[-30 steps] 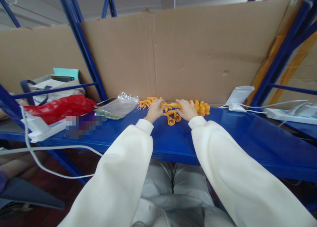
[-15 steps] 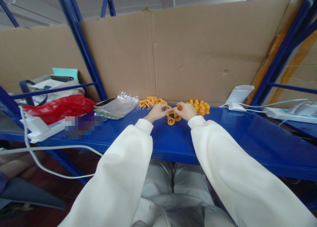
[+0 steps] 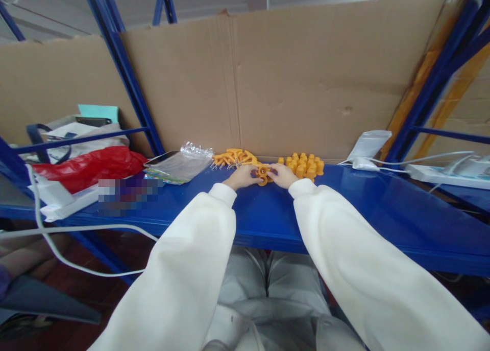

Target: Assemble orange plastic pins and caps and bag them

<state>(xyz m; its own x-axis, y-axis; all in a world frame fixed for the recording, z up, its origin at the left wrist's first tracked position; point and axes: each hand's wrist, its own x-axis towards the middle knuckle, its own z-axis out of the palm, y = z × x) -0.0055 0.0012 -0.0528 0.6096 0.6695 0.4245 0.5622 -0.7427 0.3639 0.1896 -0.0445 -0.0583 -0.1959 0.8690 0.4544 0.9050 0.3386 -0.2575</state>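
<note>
My left hand (image 3: 242, 177) and my right hand (image 3: 284, 175) meet over the back middle of the blue shelf, fingers closed on an orange-yellow plastic piece with a round flared end (image 3: 263, 171). Just below it another round orange-yellow end (image 3: 262, 181) shows; whether it is held or lies on the shelf I cannot make out. Behind my left hand lies a pile of slim orange-yellow pieces with small metal chains (image 3: 233, 158). Several short orange-yellow cup-like pieces (image 3: 304, 166) stand grouped beyond my right hand.
A clear plastic bag (image 3: 176, 166) and a red bag (image 3: 92, 167) lie on the left, near a white power strip (image 3: 71, 205). Cardboard (image 3: 298, 80) walls off the back. A white pouch (image 3: 369, 147) and cables are at the right. Blue posts (image 3: 126, 75) frame the shelf.
Both hands have come closer together, and the round-ended piece in my right hand has moved left, between them. The flared ends that showed below the hands are now mostly covered or shifted.
</note>
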